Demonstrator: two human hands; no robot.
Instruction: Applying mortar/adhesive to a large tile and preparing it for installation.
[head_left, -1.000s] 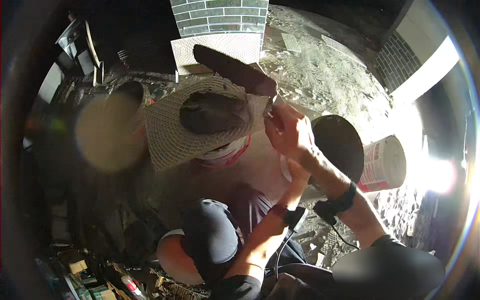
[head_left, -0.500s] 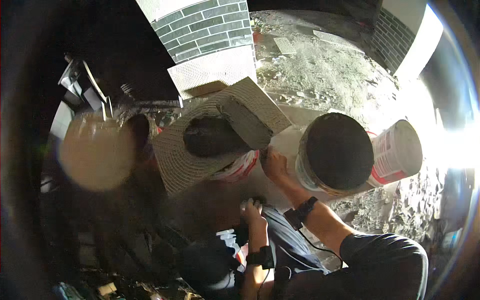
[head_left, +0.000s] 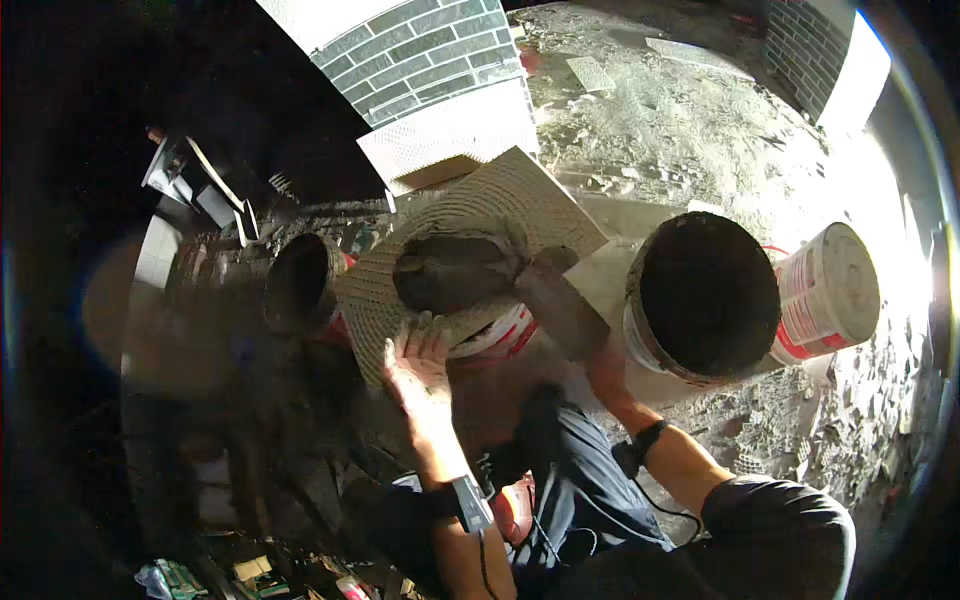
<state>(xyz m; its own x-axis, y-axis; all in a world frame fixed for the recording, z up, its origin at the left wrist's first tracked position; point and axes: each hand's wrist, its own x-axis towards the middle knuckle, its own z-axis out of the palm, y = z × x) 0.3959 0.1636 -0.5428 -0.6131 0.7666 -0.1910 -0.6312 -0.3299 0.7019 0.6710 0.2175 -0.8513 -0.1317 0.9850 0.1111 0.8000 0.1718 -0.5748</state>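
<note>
My right hand grips a mortar-coated trowel, whose dark blade slants up and left onto the square tile. The tile has a ridged grey back with a dark mound of mortar in its middle and rests on a red-and-white bucket. My left hand is open, palm up, fingers spread at the tile's near lower edge; whether they bear on it I cannot tell. To the right stands a bucket with dark contents.
A white-and-red bucket stands at the right, another bucket at the left. Behind are a tiled pillar, a wall and rubble-strewn floor. Scraps lie at lower left; a bright glare is at far right.
My left hand has risen from near my legs to the tile's edge and opened. The trowel blade has swung down and right with my right hand. The view has shifted.
</note>
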